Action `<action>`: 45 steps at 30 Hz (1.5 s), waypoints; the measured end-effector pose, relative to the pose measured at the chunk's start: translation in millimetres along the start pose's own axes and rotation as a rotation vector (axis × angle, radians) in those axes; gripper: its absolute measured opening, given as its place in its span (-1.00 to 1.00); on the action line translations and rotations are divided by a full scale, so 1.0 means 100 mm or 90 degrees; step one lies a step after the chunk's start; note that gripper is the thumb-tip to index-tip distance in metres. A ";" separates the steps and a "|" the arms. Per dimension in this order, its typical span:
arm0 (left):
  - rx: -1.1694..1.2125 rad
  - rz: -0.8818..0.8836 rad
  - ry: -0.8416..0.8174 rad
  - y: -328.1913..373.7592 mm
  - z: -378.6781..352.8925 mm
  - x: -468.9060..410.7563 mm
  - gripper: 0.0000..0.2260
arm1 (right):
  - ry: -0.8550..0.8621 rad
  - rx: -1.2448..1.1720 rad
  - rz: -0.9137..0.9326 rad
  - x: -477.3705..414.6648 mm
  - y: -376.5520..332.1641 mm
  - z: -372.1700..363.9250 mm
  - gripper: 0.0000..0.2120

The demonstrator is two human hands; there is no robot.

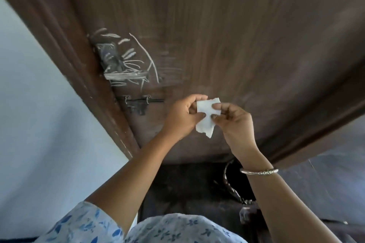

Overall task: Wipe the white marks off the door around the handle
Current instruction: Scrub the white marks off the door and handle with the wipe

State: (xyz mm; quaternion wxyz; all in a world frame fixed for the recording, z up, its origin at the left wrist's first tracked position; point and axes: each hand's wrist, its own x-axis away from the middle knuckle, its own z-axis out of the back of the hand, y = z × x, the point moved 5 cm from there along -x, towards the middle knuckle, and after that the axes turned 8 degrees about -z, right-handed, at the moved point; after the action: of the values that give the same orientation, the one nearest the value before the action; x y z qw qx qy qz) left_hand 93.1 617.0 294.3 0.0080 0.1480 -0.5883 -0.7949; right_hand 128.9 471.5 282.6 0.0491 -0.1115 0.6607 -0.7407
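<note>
A dark brown wooden door (227,35) fills the upper view. White chalk-like marks (136,61) are scribbled around its dark metal handle (111,59) near the door's left edge. Below and right of the marks, my left hand (183,116) and my right hand (235,122) both pinch a small white wipe (206,112) between them, held in front of the door and apart from the marks. A silver bangle sits on my right wrist.
A dark sliding bolt latch (138,103) is fixed to the door just below the marks, left of my hands. A pale blue wall (39,114) runs along the left. The dark floor (187,189) lies below the door, with a dark curved object on it.
</note>
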 end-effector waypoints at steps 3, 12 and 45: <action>-0.145 -0.066 0.040 0.12 0.11 -0.06 -0.72 | -0.003 0.067 0.042 -0.06 -0.15 -0.04 -0.69; -0.160 -0.094 0.108 0.32 0.37 -0.18 -0.85 | -0.079 0.200 0.139 -0.25 -0.54 -0.20 -0.73; -0.148 -0.154 0.166 0.56 0.20 0.10 -0.91 | -0.131 -0.033 0.084 -0.04 -0.50 -0.02 -0.76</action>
State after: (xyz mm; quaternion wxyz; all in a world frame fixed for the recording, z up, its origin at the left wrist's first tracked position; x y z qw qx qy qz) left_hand 69.3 616.8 349.9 0.0054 0.3174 -0.4643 -0.8268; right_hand 136.1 480.6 331.2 0.1625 -0.1447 0.6768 -0.7033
